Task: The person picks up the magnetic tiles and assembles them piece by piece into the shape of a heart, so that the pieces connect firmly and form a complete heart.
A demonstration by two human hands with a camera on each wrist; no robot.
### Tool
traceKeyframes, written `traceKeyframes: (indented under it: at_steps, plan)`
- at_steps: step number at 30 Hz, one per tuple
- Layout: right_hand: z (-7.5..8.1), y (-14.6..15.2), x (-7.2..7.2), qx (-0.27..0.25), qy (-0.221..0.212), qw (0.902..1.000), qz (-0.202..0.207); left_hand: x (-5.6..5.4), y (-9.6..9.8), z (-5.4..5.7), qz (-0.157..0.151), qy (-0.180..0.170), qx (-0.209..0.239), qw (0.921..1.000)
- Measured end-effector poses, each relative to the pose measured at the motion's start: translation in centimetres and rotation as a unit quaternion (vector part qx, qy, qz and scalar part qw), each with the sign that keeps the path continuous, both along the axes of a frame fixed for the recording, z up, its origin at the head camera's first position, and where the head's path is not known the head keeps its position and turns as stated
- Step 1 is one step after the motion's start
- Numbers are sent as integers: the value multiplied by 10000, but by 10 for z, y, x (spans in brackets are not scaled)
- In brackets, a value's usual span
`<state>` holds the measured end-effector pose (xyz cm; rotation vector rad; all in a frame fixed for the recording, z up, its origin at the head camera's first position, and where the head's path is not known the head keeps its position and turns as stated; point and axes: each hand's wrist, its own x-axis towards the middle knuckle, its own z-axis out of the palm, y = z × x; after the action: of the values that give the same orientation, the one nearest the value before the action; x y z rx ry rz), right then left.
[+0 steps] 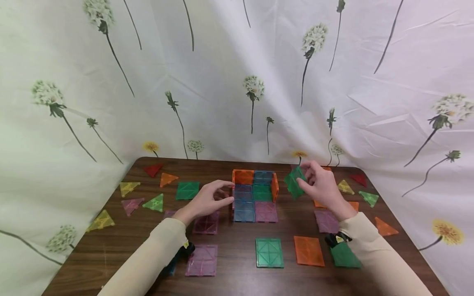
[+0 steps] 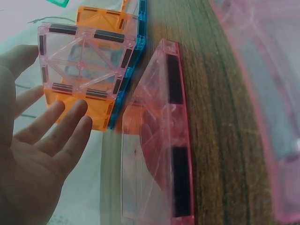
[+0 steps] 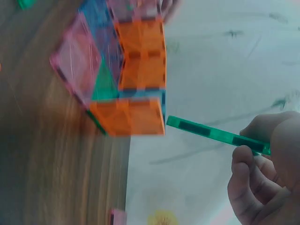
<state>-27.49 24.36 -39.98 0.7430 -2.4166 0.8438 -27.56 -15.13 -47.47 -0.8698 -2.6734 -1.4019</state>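
Note:
My right hand point(image 1: 321, 183) pinches a green square magnetic tile point(image 1: 293, 185) between thumb and fingers, above the table and right of a small tile structure. In the right wrist view this green tile point(image 3: 197, 129) shows edge-on, apart from the structure's orange end wall point(image 3: 129, 116). The structure has a floor of blue tiles point(image 1: 244, 211), a green tile point(image 1: 262, 193) and a pink tile point(image 1: 266, 211). Upright orange point(image 1: 243, 177) and blue point(image 1: 263, 177) tiles form its back. My left hand point(image 1: 211, 198) is beside its left wall, a pink tile point(image 2: 84, 61), fingers extended; contact is unclear.
Loose square tiles lie nearer me: pink point(image 1: 201, 260), green point(image 1: 269, 253) and orange point(image 1: 309, 250). Another green square point(image 1: 187, 190) is left of the structure. Triangular tiles, such as a yellow one point(image 1: 101, 220) and an orange one point(image 1: 386, 227), lie along both sides. A flowered cloth point(image 1: 222, 82) hangs behind the table.

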Motion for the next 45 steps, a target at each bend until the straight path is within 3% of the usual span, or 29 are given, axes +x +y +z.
traceKeyframes:
  at_steps: [8,16,24,33,40,45]
  plan:
    - [-17,-22,20,230,-86,9988,413,0,1,1,42,-1,-52,10000]
    - [-43,-43,22,327,-851,9957,187,-1,1,-1,33,-31,-50,10000]
    - [-65,-61,14,764,-784,9938,-181,-2,4,-1,25,-25,27,10000]
    - [-61,-74,12,1054,-465,9918,-561,-2,7,2,178,-127,2,9998]
    - [-58,-77,4,1476,-260,9874,-502,-6,13,7,280,-69,-31,9996]
    - [-58,-74,0,1442,-193,9881,-503,-7,14,5,314,-66,-33,9995]
